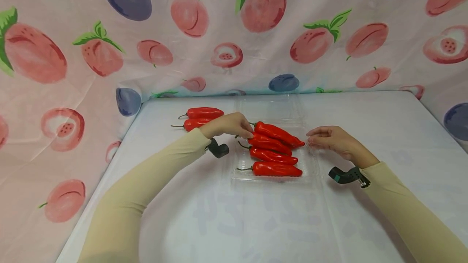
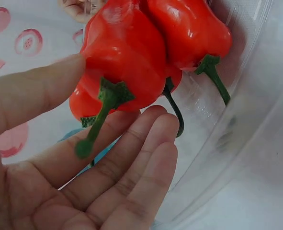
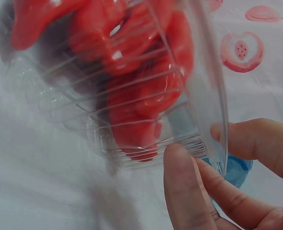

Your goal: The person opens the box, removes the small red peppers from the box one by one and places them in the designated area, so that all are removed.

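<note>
Several glossy red peppers point(image 1: 276, 169) with green stems lie in a clear plastic box point(image 1: 237, 173) at mid-table. My left hand point(image 1: 231, 126) is at the stem end of one of the upper peppers in the box. In the left wrist view its thumb is against the side of that red pepper point(image 2: 124, 52), the fingers under its stem end. Over at the box's right side, my right hand point(image 1: 334, 143) pinches the clear wall. The right wrist view has that wall between thumb point(image 3: 249, 139) and fingers, with red peppers point(image 3: 165, 91) seen through it.
Two more red peppers point(image 1: 204, 113) lie on the white table to the left, one partly behind my left forearm. The box's clear lid point(image 1: 268, 106) lies opened at the back. A fruit-print cloth point(image 1: 256, 60) hangs behind the table.
</note>
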Available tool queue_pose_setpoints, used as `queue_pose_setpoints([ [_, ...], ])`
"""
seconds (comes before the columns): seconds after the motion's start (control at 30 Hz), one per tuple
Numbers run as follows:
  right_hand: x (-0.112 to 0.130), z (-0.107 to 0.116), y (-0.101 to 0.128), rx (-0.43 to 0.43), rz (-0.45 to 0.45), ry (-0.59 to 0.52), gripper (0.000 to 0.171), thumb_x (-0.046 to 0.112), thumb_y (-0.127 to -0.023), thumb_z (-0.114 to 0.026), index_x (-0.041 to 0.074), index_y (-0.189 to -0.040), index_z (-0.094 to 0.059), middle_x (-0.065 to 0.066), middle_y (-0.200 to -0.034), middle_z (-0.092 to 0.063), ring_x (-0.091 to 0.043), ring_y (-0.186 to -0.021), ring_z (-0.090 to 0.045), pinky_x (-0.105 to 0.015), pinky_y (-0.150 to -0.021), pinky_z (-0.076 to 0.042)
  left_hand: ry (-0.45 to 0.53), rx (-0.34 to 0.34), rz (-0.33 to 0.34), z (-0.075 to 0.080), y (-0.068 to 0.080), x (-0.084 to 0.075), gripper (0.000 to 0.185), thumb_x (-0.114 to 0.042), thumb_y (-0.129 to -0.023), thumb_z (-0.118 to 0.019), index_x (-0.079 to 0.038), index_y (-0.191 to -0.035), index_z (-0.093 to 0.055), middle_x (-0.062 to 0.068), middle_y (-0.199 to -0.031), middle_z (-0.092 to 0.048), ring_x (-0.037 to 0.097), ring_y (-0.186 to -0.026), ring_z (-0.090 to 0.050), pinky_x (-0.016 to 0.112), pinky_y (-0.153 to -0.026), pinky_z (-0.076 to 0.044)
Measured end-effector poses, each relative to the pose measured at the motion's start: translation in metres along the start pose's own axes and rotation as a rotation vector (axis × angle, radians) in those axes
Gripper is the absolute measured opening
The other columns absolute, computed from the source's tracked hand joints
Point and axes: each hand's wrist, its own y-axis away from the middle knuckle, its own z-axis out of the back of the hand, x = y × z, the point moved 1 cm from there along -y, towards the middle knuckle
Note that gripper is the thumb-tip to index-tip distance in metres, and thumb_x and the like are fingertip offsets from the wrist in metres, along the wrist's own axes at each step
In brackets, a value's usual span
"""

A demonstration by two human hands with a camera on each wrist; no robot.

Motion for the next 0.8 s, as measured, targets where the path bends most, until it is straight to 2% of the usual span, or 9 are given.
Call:
queue_pose_setpoints([
  [0.1, 0.0004, 0.0, 0.0006, 0.001, 0.001, -0.004, 0.05, 0.021, -0.093, -0.058, -0.011, -0.129, -0.044, 0.001, -0.102, -0.067, -0.001, -0.085, -0.064, -0.021, -0.082, -0.054, 0.008, 0.012, 0.011, -0.0016, -0.0008, -0.0006, 0.032, -0.022, -0.089, -0.063, -0.006, -0.116, -0.067, 0.009, -0.099, -0.071, 0.027, -0.093, -0.062, 0.029, -0.079, -0.051],
  [0.37, 0.0023, 0.0002, 0.002, 0.003, 0.006, -0.012, 0.051, 0.02, -0.093, -0.058, -0.013, -0.129, -0.043, 0.004, -0.098, -0.067, -0.002, -0.085, -0.064, -0.019, -0.081, -0.053, 0.038, 0.037, 0.018, -0.005, -0.0027, -0.0015, 0.032, -0.027, -0.092, -0.06, -0.005, -0.114, -0.067, 0.014, -0.1, -0.07, 0.026, -0.093, -0.062, 0.036, -0.09, -0.052],
  [0.67, 0.0006, 0.0007, -0.0004, 0.003, 0.001, -0.003, 0.05, 0.021, -0.093, -0.058, -0.011, -0.13, -0.043, 0.005, -0.098, -0.067, -0.001, -0.086, -0.064, -0.019, -0.081, -0.053, 0.062, 0.035, 0.025, -0.006, -0.0037, -0.0018, 0.031, -0.026, -0.091, -0.061, -0.004, -0.112, -0.068, 0.011, -0.096, -0.071, 0.025, -0.092, -0.064, 0.032, -0.087, -0.053],
  [0.8, 0.0004, 0.0007, -0.0001, 0.005, -0.003, -0.012, 0.05, 0.021, -0.093, -0.057, -0.011, -0.13, -0.043, 0.006, -0.097, -0.067, -0.001, -0.085, -0.064, -0.018, -0.081, -0.053, 0.047, 0.033, 0.029, -0.0068, -0.0044, -0.0013, 0.032, -0.026, -0.089, -0.064, -0.005, -0.113, -0.067, 0.008, -0.095, -0.071, 0.024, -0.091, -0.062, 0.028, -0.08, -0.053],
])
